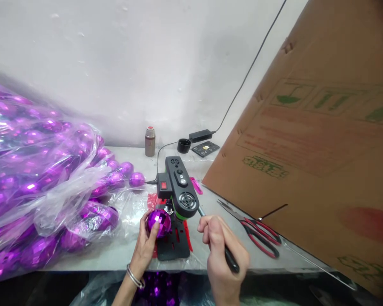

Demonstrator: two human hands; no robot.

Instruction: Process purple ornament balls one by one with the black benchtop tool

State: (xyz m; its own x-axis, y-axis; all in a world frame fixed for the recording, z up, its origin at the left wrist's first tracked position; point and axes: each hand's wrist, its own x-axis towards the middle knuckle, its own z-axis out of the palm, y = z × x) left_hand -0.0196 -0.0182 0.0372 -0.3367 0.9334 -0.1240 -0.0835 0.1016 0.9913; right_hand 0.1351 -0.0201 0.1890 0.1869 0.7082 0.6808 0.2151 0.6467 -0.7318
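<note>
While left hand (143,245) is gripping purple faceted bauble (158,222) beside black benchtop machine (180,187), right hand (225,248) is clenching black-handled rod (231,260); keeping bauble steady, rod pressure even, probably serving best.

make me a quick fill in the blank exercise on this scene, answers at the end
The left hand holds a faceted ball coloured ____.
The right hand grips a tool with a ____ handle.
The scissors lie to the ____ of the right hand.
The switch beside the black machine is ____.

Missing words: purple; black; right; red.
</note>
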